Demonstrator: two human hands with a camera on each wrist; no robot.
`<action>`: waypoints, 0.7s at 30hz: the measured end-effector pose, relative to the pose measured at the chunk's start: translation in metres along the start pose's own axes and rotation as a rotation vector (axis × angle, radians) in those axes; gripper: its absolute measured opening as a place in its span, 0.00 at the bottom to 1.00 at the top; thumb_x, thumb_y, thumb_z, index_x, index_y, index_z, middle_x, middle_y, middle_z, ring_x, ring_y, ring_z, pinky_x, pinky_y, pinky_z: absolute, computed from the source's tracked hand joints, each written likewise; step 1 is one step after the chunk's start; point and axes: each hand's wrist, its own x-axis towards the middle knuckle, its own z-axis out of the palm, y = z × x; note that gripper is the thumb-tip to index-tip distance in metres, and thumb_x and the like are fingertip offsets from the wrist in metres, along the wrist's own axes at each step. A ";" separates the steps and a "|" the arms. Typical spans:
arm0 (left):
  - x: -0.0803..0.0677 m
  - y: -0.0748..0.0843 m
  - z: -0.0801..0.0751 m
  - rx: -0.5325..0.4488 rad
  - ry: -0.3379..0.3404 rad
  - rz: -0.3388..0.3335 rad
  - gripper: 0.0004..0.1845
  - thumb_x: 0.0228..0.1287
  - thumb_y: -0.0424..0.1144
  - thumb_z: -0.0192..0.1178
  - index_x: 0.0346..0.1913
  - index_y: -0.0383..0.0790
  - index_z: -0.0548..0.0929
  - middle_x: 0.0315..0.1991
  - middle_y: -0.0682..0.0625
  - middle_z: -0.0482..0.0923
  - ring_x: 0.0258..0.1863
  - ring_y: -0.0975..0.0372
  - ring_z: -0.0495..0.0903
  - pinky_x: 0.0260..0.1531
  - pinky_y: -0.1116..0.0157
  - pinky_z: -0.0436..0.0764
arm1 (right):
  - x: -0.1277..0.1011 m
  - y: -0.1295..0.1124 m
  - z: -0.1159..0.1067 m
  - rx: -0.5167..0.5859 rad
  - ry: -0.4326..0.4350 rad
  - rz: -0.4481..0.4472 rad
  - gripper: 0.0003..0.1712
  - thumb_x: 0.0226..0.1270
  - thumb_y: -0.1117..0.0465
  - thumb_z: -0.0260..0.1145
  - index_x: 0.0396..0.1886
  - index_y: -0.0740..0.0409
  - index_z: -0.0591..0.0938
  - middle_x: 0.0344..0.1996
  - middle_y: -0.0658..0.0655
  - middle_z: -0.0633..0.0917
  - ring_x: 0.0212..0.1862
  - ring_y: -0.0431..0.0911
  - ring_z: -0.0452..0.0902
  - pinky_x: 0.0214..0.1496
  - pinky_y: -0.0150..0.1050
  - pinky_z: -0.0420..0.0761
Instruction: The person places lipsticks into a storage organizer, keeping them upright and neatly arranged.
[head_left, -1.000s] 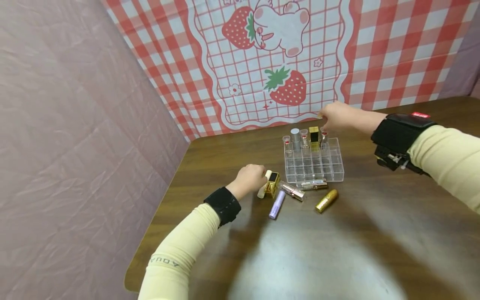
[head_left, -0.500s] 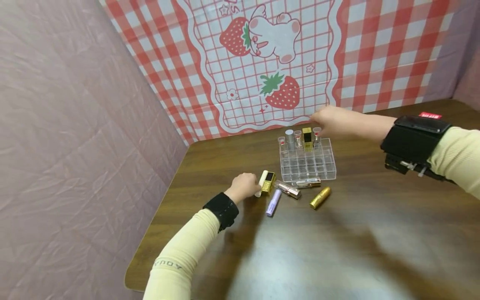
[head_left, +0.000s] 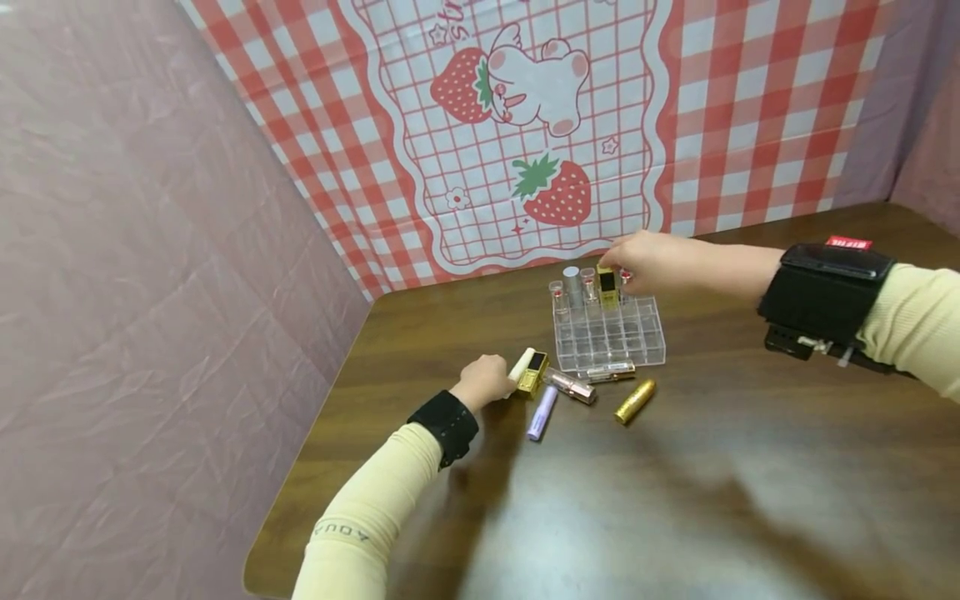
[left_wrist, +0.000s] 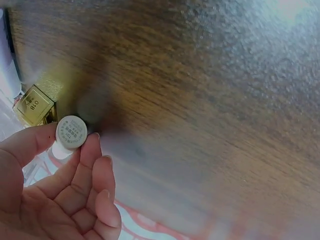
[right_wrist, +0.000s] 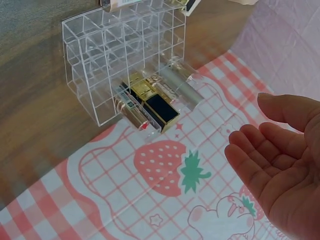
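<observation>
My left hand [head_left: 483, 380] pinches a white lipstick tube [left_wrist: 72, 131] between thumb and fingertips, its round labelled end facing the wrist camera. A gold lipstick [left_wrist: 35, 106] with a black section lies right beside it. My right hand [right_wrist: 282, 160] is relaxed with nothing in it, the thumb apart from the fingers. In the head view it overlaps the back row of a clear acrylic lipstick organizer [head_left: 609, 343]. Upright in that row are a silver tube [head_left: 572, 286], a black-and-gold lipstick [head_left: 607, 287] and several clear-capped lipsticks [head_left: 557, 296].
In front of the organizer lie a rose-gold lipstick [head_left: 572, 387], a clear-and-gold tube [head_left: 609, 372], a lavender tube [head_left: 542, 413] and a shiny gold tube [head_left: 635, 402]. A red checked strawberry cloth [head_left: 555, 192] hangs behind the wooden table [head_left: 600, 517].
My right hand has moved left and down over the organizer's back row. The white lipstick tube slants more in my left hand. The head view has shifted slightly.
</observation>
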 end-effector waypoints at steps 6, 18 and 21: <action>0.001 -0.002 0.001 0.013 0.043 0.008 0.12 0.50 0.42 0.62 0.17 0.43 0.74 0.19 0.51 0.74 0.20 0.59 0.73 0.17 0.62 0.70 | 0.001 0.001 0.004 -0.024 -0.008 -0.004 0.21 0.43 0.75 0.64 0.43 0.73 0.79 0.34 0.62 0.82 0.37 0.52 0.77 0.40 0.46 0.77; -0.002 -0.003 -0.025 0.002 0.251 0.163 0.12 0.52 0.39 0.59 0.15 0.42 0.74 0.16 0.52 0.70 0.17 0.59 0.71 0.16 0.60 0.70 | 0.000 0.002 0.007 -0.032 -0.033 0.035 0.20 0.47 0.72 0.66 0.44 0.72 0.79 0.34 0.63 0.81 0.38 0.54 0.78 0.39 0.47 0.78; -0.005 0.002 -0.031 0.011 0.283 0.209 0.08 0.54 0.39 0.58 0.21 0.42 0.80 0.18 0.52 0.74 0.19 0.59 0.74 0.18 0.61 0.71 | -0.001 0.003 0.009 -0.033 -0.038 0.023 0.18 0.48 0.72 0.64 0.43 0.72 0.79 0.32 0.62 0.81 0.37 0.53 0.78 0.38 0.46 0.78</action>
